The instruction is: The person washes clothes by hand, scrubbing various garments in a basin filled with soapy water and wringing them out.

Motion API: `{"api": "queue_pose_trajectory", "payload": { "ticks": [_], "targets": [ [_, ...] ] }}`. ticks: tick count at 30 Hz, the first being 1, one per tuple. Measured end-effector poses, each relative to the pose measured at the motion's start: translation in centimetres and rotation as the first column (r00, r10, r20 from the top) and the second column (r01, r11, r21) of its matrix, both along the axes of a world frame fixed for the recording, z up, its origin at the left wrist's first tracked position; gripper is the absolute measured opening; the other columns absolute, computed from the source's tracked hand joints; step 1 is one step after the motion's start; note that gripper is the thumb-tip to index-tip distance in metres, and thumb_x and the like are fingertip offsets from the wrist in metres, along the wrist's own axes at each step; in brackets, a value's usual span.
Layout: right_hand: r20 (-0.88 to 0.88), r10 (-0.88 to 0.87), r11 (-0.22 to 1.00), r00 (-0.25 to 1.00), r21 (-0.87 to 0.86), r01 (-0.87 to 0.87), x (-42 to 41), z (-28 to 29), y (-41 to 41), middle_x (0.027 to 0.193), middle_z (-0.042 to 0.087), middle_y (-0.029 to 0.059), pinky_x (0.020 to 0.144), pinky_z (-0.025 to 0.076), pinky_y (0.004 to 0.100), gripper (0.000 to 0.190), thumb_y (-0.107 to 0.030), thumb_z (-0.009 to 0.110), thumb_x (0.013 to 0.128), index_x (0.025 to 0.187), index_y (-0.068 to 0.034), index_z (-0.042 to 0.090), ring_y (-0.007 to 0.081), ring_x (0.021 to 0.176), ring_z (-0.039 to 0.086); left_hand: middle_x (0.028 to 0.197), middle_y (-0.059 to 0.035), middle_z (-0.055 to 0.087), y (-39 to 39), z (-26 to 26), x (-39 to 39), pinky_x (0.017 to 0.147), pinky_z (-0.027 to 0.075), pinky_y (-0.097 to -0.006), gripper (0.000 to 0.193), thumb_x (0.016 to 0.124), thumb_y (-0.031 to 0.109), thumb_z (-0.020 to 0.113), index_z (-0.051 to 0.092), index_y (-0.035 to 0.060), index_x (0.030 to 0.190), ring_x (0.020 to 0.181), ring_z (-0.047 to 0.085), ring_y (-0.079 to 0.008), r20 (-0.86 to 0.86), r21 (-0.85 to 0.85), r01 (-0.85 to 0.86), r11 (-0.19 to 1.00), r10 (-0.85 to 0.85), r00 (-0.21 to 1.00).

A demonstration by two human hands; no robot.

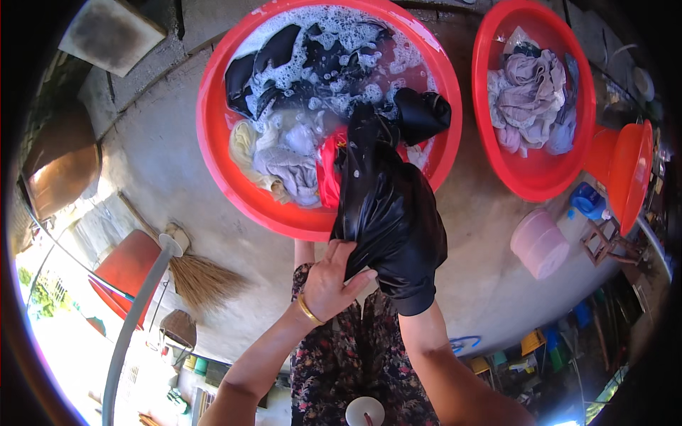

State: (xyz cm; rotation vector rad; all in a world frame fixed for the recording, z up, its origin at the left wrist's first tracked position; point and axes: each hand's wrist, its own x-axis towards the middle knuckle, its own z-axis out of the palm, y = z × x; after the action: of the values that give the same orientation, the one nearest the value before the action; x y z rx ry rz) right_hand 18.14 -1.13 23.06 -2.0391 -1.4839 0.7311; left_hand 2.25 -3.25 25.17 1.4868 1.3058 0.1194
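Observation:
A shiny black garment [394, 213] stretches from the near side of a large red basin [256, 215] down towards me. Fingers and thumb of my left hand [330, 282], with a gold bangle at the wrist, pinch its open edge. My right forearm [426, 333] goes into the garment through a ribbed cuff, so the right hand is hidden inside the cloth. Within the basin, dark wet clothes [277, 50] soak under white suds [341, 32]. Closer to me lie a grey cloth [287, 170], a pale yellow cloth [244, 144] and red fabric [329, 175].
To the right, a second red basin [543, 183] holds crumpled light-coloured clothes [533, 88]. Near it are a pink bucket [541, 245], a blue bottle [587, 200] and a small wooden stool [602, 242]. A straw broom [202, 279] and a grey pipe [128, 319] stand at left.

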Motion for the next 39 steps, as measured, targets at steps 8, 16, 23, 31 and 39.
{"api": "queue_pose_trajectory", "payload": {
  "ticks": [8,16,23,31,39],
  "targets": [
    [-0.180,-0.110,0.992,0.978,-0.088,0.095,-0.7,-2.9,-5.1,0.109,0.058,0.0150,0.082,0.045,0.0361,0.052,-0.011,0.067,0.065,0.114,-0.003,0.052,0.0293,0.094,0.057,0.088,-0.0134,0.054,-1.1,3.2,4.3,0.055,0.049,-0.0353,0.020,0.073,-0.001,0.062,0.055,0.0014,0.091,0.067,0.058,-0.0297,0.193,0.044,0.144,0.989,-0.150,0.970],
    [-0.584,-0.090,0.994,0.807,-0.005,0.107,-0.6,-0.4,3.7,0.108,0.059,0.0139,0.081,0.045,0.0330,0.051,-0.007,0.065,0.062,0.112,-0.003,0.052,0.0257,0.093,0.057,0.125,-0.0203,0.041,-5.5,1.2,1.1,0.090,0.034,-0.0464,0.062,0.064,0.006,0.064,0.045,-0.0008,0.122,0.107,0.044,-0.0360,-0.212,0.167,0.099,0.981,-0.063,0.975],
    [-0.480,0.038,0.998,0.876,-0.018,-0.053,-1.1,0.9,5.0,0.106,0.060,0.0141,0.082,0.045,0.0314,0.051,-0.006,0.065,0.060,0.110,-0.002,0.054,0.0250,0.094,0.058,0.119,-0.0231,0.041,-7.1,-6.2,3.8,0.093,0.031,-0.0483,0.063,0.060,0.005,0.063,0.040,-0.0052,0.118,0.107,0.041,-0.0414,-0.149,0.298,-0.075,0.952,0.124,0.981],
    [-0.350,0.214,0.969,0.912,-0.044,-0.244,-1.2,1.4,5.7,0.105,0.061,0.0143,0.084,0.045,0.0296,0.051,-0.004,0.065,0.058,0.108,-0.001,0.056,0.0242,0.094,0.058,0.098,-0.0131,0.053,-3.4,-5.2,-1.2,0.075,0.045,-0.0362,0.044,0.060,-0.004,0.059,0.054,0.0017,0.103,0.084,0.055,-0.0272,0.102,0.129,-0.017,0.991,0.004,0.995],
    [-0.334,0.338,0.938,0.880,0.039,-0.345,-2.9,-1.0,3.2,0.110,0.060,0.0140,0.085,0.043,0.0282,0.049,-0.002,0.064,0.063,0.112,-0.001,0.056,0.0223,0.097,0.058,0.073,0.0004,0.056,4.5,-9.8,-4.0,0.058,0.039,-0.0214,0.021,0.081,0.020,0.067,0.063,-0.0005,0.077,0.064,0.048,-0.0073,0.074,-0.243,-0.659,0.712,0.691,0.719]
  ]
}}
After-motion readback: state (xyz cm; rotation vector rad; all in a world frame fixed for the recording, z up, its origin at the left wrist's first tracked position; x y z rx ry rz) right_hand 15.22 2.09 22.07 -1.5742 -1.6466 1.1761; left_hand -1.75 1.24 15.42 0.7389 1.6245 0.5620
